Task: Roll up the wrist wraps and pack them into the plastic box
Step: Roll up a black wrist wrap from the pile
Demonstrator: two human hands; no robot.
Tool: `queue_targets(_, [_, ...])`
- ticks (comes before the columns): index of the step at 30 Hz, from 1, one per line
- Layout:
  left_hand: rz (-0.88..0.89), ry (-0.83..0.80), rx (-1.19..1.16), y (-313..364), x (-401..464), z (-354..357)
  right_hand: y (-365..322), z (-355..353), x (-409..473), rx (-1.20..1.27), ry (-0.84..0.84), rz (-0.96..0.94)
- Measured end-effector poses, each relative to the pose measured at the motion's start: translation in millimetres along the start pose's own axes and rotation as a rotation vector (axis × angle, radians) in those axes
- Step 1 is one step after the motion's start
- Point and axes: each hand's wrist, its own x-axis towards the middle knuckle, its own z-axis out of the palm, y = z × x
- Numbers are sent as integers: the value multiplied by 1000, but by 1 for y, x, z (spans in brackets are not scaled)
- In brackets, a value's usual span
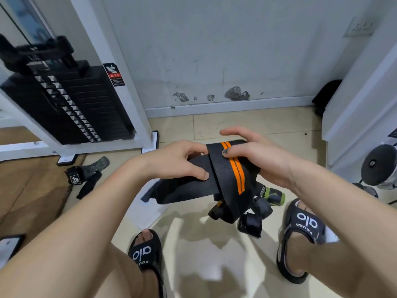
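A black wrist wrap with two orange stripes (223,171) is held in the air over the floor, between both hands. My left hand (176,162) pinches its plain black end, thumb on top and fingers beneath. My right hand (257,155) grips the striped band, thumb pressed on the orange stripes and fingers curved behind it. The band's loose tail hangs down toward my feet. More black straps (255,218) and a green-tipped piece (274,195) lie on the floor below. I see no plastic box.
A weight stack machine (71,104) with a white frame stands at the left. Black lifting straps (86,175) lie on the floor beside it. My sandalled feet (300,237) stand below. A white cabinet (361,117) and a round fitting (378,166) are at the right.
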Motion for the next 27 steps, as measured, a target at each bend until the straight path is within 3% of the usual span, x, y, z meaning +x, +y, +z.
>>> queue_targets(10, [45, 51, -303, 9, -7, -11, -10, 15, 12, 173, -136, 68])
queue_targets(17, [-16, 248, -314, 9, 2, -5, -12, 22, 16, 300, -246, 74])
queue_targets(21, [-74, 337, -508, 18, 1, -9, -14, 15, 20, 434, -292, 147])
queue_targets(27, [-131, 515, -706, 29, -1, -12, -5, 15, 25, 397, -277, 177])
